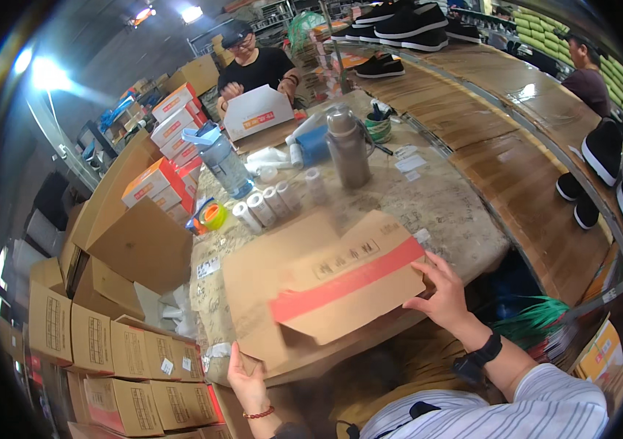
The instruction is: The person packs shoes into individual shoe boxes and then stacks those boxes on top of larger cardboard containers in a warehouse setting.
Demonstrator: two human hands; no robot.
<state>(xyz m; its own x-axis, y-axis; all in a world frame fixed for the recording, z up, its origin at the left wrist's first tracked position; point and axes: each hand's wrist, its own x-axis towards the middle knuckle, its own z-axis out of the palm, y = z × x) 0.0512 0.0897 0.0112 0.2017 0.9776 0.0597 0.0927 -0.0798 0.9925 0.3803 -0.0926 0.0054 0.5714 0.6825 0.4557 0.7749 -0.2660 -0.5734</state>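
In front of me is a brown cardboard carton (348,289), partly unfolded, with a red stripe and dark print across its raised panel. My right hand (439,289) pinches the right edge of that panel, thumb below and fingers above. At the near left corner, my left hand (251,384) grips the carton, its thumb up along the edge and its other fingers mostly hidden. The carton is slightly blurred and tilts over the near part of the worktable (443,197).
White label rolls (259,208), tape rolls (213,214), a water jug (222,162) and a steel thermos (348,150) stand beyond the carton. A co-worker (257,69) handles a white box opposite. Stacked cartons (132,351) are at left; black shoes (604,154) line the conveyor at right.
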